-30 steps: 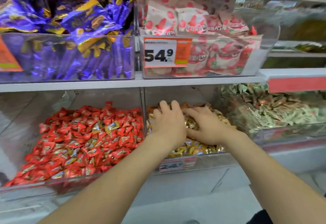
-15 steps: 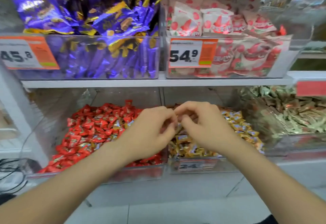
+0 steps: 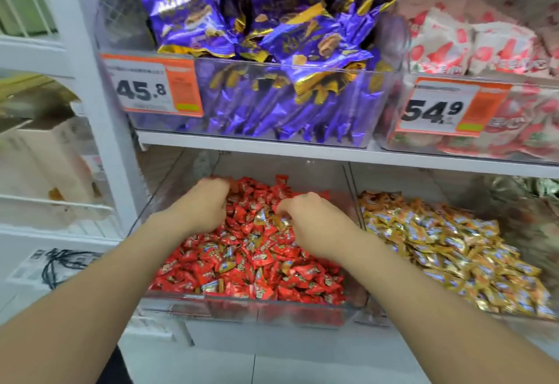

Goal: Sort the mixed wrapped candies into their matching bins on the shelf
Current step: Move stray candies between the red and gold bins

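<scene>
Left hand (image 3: pixel 205 205), right hand (image 3: pixel 316 224) palm-down, fingers curled into red candies (image 3: pixel 251 265).

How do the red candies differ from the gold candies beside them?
The red candies lie left of the gold candies and have red wrappers, not gold. The left hand and right hand are on the red candies; neither touches the gold candies. Both are heaps of small wrapped pieces.

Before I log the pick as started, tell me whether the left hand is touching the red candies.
Touching. The head view shows the left hand with its curled fingers pressed down into the pile of red candies, with no gap visible.
</scene>
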### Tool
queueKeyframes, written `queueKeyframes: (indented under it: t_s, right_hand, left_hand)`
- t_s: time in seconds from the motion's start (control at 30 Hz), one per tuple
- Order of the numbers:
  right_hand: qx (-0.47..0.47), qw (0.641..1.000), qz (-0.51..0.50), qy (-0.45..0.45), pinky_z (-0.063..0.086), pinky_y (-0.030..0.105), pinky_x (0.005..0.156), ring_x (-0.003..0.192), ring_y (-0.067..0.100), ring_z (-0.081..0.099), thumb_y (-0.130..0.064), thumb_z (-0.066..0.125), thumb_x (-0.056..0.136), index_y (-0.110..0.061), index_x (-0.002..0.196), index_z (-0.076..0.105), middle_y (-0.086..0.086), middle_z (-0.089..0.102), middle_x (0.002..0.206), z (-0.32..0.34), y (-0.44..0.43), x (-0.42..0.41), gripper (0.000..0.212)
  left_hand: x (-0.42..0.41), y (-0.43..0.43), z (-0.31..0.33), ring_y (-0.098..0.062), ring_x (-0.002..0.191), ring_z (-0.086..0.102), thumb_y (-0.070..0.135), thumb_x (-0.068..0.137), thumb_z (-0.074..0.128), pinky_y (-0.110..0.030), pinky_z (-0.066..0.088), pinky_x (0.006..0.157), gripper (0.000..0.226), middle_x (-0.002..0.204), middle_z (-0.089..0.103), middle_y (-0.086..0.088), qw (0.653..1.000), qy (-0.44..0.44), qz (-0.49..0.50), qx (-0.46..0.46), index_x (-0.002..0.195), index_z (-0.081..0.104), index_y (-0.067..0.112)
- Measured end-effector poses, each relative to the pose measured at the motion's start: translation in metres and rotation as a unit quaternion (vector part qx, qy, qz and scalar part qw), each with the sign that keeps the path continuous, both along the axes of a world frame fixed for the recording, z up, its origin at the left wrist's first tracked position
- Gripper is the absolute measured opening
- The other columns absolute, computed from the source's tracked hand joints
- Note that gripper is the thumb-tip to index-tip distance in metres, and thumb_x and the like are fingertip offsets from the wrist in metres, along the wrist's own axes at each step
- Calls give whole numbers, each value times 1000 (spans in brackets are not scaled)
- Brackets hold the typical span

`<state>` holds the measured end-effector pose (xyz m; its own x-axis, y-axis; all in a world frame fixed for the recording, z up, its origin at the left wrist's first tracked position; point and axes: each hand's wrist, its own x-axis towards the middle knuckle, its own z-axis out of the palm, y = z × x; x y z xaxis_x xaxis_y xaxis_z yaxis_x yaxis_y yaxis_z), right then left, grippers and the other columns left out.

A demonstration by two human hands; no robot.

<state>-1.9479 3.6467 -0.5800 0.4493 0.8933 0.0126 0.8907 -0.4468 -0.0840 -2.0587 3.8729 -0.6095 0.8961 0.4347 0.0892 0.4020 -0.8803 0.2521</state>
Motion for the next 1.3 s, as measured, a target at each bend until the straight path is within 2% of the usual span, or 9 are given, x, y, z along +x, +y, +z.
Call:
queueKeyframes:
  t_s: [0.17, 0.33, 0.53, 0.7, 0.8, 0.97, 1.1, 1.2, 1.3]
  right_hand:
    - [-20, 1000, 15, -5, 59, 48, 85, 110, 39, 67, -5, 58, 92, -24, 127, 65, 13, 71, 118, -17, 31, 9, 40]
    - [-54, 998, -19, 34, 58, 47, 91, 109, 38, 66, -10, 62, 95, -17, 124, 65, 16, 65, 121, -17, 46, 13, 30]
    - [36, 992, -68, 100, 49, 32, 85, 102, 24, 62, 1, 55, 91, -13, 125, 70, 5, 63, 110, -2, 51, 13, 39]
    - [15, 990, -102, 97, 53, 36, 76, 94, 33, 68, -40, 58, 95, -16, 91, 60, 4, 65, 95, -15, 59, 2, 25]
    - [4, 994, -92, 63, 51, 40, 79, 105, 34, 65, -52, 69, 95, -14, 107, 58, 7, 62, 109, -25, 65, -3, 41]
    - [25, 987, -67, 143, 56, 40, 88, 104, 24, 64, -41, 87, 83, -25, 116, 65, -3, 66, 106, -29, 71, 4, 43]
    - [84, 971, -61, 213, 44, 23, 61, 79, 13, 62, -26, 86, 82, -28, 104, 66, -12, 61, 83, -14, 67, 11, 29]
    - [123, 957, -83, 249, 42, 20, 55, 68, 10, 60, -21, 78, 85, -27, 104, 72, -12, 65, 79, 0, 61, 17, 21]
    - [98, 956, -110, 252, 45, 26, 55, 62, 11, 57, -21, 63, 94, -23, 102, 75, -11, 63, 73, 7, 50, 22, 15]
  left_hand:
    - [9, 6, -9, -37, 107, 68, 12, 100, 58, -43, 54, 89, 21, 110, 74, -14, 999, -31, -19, -6, 117, 69, 16]
    - [12, 3, -14, -33, 119, 64, 33, 87, 81, -39, 52, 96, 54, 121, 71, -7, 999, 39, -34, -7, 137, 63, 21]
    - [8, 1, -4, -25, 98, 66, 32, 89, 80, -40, 57, 85, 24, 104, 67, 0, 999, 50, -1, 1, 108, 68, 25]
    - [3, -5, 4, -26, 97, 66, 12, 91, 69, -35, 56, 84, 13, 102, 66, -2, 999, 39, -7, -18, 101, 69, 21]
    - [-2, -7, 15, -25, 97, 63, 1, 87, 61, -34, 55, 86, 28, 110, 55, -4, 999, 23, -2, -40, 103, 69, 23]
    - [-6, -14, 19, -35, 105, 58, 6, 90, 47, -45, 50, 96, 19, 107, 51, -11, 998, 37, -7, -54, 96, 61, 18]
    - [-5, -14, 22, -24, 87, 57, 23, 91, 57, -38, 49, 77, 10, 90, 52, 1, 997, -4, -47, -66, 84, 51, 26]
    - [-9, -17, 21, -6, 68, 55, 23, 89, 70, -25, 39, 62, 11, 72, 56, 11, 993, -6, -85, -82, 98, 63, 24]
    - [-9, -19, 12, -4, 61, 48, 32, 96, 72, -22, 36, 63, 24, 66, 48, 15, 989, 30, -120, -80, 120, 68, 28]
